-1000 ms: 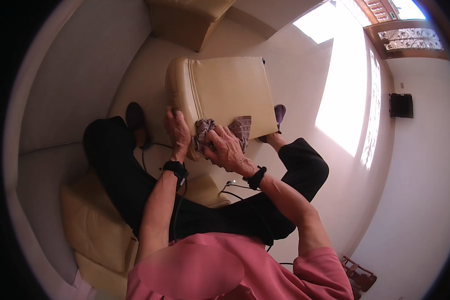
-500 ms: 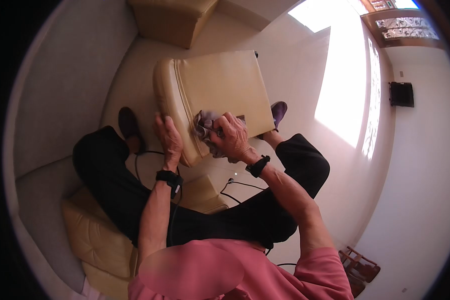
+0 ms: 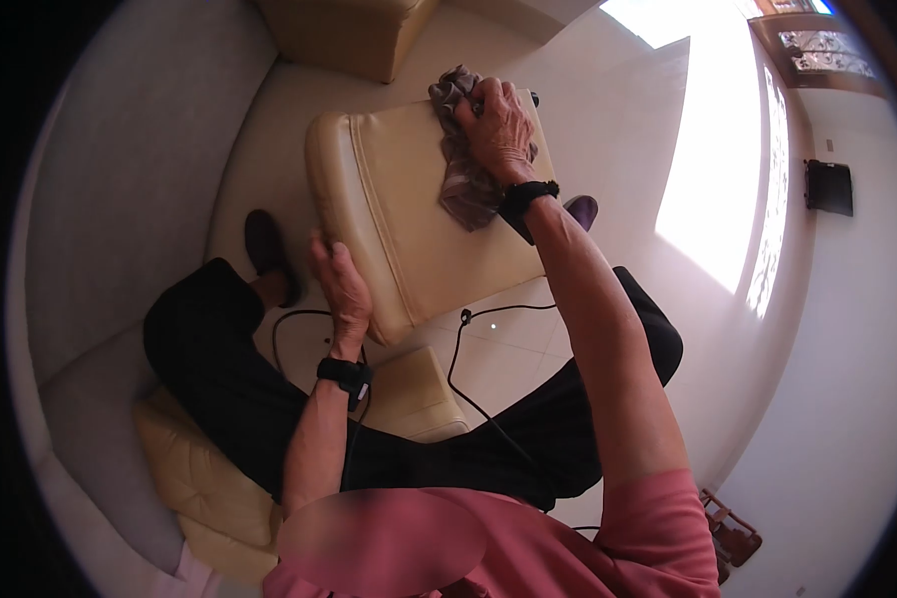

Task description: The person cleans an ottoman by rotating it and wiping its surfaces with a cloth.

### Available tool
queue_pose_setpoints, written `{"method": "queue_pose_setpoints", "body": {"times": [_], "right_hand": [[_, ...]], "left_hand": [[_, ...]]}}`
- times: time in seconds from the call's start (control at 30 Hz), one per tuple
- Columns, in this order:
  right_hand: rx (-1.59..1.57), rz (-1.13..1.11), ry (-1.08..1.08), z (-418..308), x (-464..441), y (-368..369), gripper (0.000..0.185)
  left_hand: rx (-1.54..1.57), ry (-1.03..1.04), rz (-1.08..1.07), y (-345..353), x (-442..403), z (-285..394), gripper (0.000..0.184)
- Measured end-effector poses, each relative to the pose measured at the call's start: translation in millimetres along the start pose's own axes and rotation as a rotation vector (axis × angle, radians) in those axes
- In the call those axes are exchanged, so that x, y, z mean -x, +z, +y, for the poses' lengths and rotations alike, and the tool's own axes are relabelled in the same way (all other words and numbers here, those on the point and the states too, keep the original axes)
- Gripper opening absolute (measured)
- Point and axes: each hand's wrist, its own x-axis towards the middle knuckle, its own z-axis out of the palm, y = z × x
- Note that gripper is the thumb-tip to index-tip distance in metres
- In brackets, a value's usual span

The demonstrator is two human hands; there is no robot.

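Observation:
A cream padded leather piece (image 3: 409, 199) with a seam along its left side stands between my knees. My left hand (image 3: 342, 284) rests against its lower left side, fingers spread a little and holding nothing. Near the far right corner of the piece, my right hand (image 3: 498, 125) grips a crumpled brown patterned cloth (image 3: 468, 194). Part of the cloth bunches up past the far edge, and the rest hangs down over the leather surface. Both wrists wear black bands.
Another cream leather block (image 3: 349, 35) stands at the top. Below me is a cream cushioned seat (image 3: 204, 478). A black cable (image 3: 455, 369) runs over my legs and the floor. A grey sofa (image 3: 140, 189) lines the left, and a small brown rack (image 3: 733, 533) stands lower right.
My right hand has moved with the cloth from the near edge of the leather piece up to its far right corner. My left hand has stayed at the left side.

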Motion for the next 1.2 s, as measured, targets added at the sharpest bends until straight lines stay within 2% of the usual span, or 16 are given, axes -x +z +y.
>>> {"method": "queue_pose_setpoints", "body": {"times": [0.17, 0.47, 0.67, 0.77, 0.9, 0.97, 1.13, 1.2], "right_hand": [[0.121, 0.033, 0.194, 27.4, -5.0, -7.7, 0.026], [0.199, 0.044, 0.477, 33.2, 96.3, -47.5, 0.035], [0.233, 0.03, 0.659, 31.0, 149.4, -67.6, 0.038], [0.097, -0.098, 0.91, 27.8, 169.5, -68.0, 0.045], [0.108, -0.031, 0.884, 24.5, 177.8, -65.5, 0.045], [0.092, -0.035, 0.87, 29.3, 170.3, -67.7, 0.043], [-0.014, 0.007, 0.703, 30.3, 116.6, -65.1, 0.038], [-0.065, 0.019, 0.72, 40.0, 91.1, -59.0, 0.04]], "left_hand": [[-0.014, 0.021, -0.072, -15.4, -2.7, -6.9, 0.048], [-0.119, -0.07, -0.061, -58.7, 14.6, -6.0, 0.055], [-0.123, -0.031, -0.043, -72.5, 23.5, -5.4, 0.056], [-0.161, -0.046, -0.016, -88.0, 26.7, -1.7, 0.056], [-0.229, 0.002, -0.006, -88.0, 23.3, -14.0, 0.055], [-0.161, 0.014, -0.014, -80.7, 22.5, -16.1, 0.056], [-0.081, 0.012, 0.002, -61.5, 16.0, -12.5, 0.055], [-0.075, 0.022, -0.012, -52.1, 15.9, -5.8, 0.054]]}}
